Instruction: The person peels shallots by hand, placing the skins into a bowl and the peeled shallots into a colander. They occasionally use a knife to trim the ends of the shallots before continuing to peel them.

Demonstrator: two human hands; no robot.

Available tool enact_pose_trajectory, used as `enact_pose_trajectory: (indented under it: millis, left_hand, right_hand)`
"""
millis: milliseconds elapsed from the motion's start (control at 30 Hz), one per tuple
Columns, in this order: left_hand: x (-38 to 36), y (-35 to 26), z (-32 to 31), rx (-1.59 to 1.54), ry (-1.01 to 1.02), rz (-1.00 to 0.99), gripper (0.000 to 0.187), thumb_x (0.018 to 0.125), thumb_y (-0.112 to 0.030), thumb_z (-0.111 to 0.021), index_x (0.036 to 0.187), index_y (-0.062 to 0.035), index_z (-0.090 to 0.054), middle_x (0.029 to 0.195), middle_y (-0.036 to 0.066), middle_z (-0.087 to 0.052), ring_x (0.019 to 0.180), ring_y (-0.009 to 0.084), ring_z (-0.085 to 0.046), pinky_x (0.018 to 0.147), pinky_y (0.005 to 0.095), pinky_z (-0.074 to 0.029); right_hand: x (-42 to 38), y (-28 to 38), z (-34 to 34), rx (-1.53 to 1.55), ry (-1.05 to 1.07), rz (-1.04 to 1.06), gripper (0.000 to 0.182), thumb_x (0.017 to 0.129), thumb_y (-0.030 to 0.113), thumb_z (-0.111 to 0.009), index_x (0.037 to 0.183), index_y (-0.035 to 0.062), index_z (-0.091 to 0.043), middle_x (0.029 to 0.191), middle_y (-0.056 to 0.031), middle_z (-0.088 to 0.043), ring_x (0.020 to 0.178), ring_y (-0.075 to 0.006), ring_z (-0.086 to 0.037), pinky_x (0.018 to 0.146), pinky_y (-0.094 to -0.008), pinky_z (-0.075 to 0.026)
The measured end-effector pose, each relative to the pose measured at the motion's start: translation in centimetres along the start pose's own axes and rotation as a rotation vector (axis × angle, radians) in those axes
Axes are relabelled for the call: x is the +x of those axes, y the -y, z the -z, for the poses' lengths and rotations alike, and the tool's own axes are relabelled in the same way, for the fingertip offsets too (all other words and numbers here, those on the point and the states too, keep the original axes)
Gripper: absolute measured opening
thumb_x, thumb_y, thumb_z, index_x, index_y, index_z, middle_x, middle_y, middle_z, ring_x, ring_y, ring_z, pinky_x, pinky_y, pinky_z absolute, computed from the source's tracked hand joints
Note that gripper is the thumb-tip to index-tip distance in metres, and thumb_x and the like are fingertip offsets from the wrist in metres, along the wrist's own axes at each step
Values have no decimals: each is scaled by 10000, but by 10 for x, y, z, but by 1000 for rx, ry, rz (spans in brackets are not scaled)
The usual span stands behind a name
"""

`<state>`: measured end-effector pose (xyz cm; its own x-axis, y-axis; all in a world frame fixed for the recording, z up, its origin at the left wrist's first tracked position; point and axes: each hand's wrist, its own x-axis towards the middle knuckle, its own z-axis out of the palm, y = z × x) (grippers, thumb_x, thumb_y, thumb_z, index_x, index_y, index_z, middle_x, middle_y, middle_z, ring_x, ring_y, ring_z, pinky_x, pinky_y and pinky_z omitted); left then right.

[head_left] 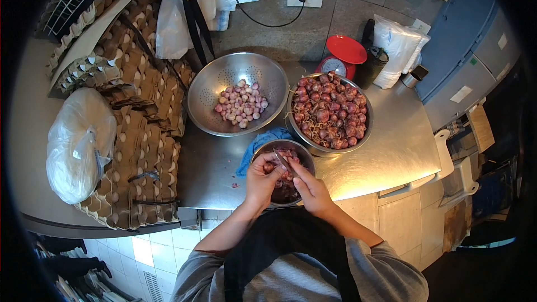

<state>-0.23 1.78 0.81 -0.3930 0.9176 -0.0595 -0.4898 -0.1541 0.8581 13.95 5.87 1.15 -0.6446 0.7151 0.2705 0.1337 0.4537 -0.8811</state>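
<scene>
My right hand (312,191) is closed around a small knife (283,161), its blade pointing up and to the left. Beside it my left hand (262,180) is closed, fingertips pinching a shallot (269,166) close to the blade. Both hands are over a small metal bowl (311,163) with reddish peels and dark contents inside. Behind, on the left, a steel colander (204,92) holds several peeled pale pink shallots (242,104). To the right a metal bowl (291,114) is heaped with unpeeled red shallots (330,111).
A blue cloth (246,159) lies against the small bowl on the steel table (391,151). Stacked egg trays (140,162) and a tied plastic bag (81,145) fill the left side. A red scale (347,49), a dark container (376,68) and white bags (394,45) stand behind.
</scene>
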Motion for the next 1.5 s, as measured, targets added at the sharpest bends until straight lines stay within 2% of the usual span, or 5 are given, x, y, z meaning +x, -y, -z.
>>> enact_pose_trajectory:
  millis: [100,333,567,800,1500]
  left_hand:
    - [0,1,0,25,-1,-38,245,774,69,-595,1000,-14,-557,934,50,-611,840,98,-579,775,232,-477]
    - [0,1,2,-3,12,-9,256,776,53,-608,1017,-11,-550,932,53,-619,820,89,-583,758,224,-484]
    - [-1,-2,1,-104,10,60,249,784,46,-601,1019,-21,-551,951,47,-612,844,89,-576,759,225,-488]
    - [-2,-3,-1,-117,-9,53,243,781,57,-596,1005,-27,-551,935,39,-608,824,85,-571,740,219,-490]
    - [-10,-9,3,-238,95,194,211,854,-9,-528,1063,-34,-540,1065,51,-568,965,132,-553,866,267,-451]
  right_hand:
    - [1,16,8,8,106,-166,398,922,157,-418,1294,22,-377,1279,-144,-462,1188,-225,-439,976,-290,-320]
    - [-2,-23,-1,339,-2,-252,373,930,170,-412,1281,44,-411,1153,-116,-555,1016,-228,-556,870,-288,-413]
    - [1,-1,10,654,95,-557,403,933,152,-402,1312,24,-359,1256,-110,-466,1167,-183,-423,989,-279,-288]
    - [2,0,0,222,61,-38,409,925,146,-414,1311,20,-357,1301,-131,-434,1219,-192,-383,1011,-285,-263]
    - [-1,-15,3,556,35,-410,399,938,166,-406,1312,34,-372,1229,-47,-466,1037,-94,-430,863,-204,-354]
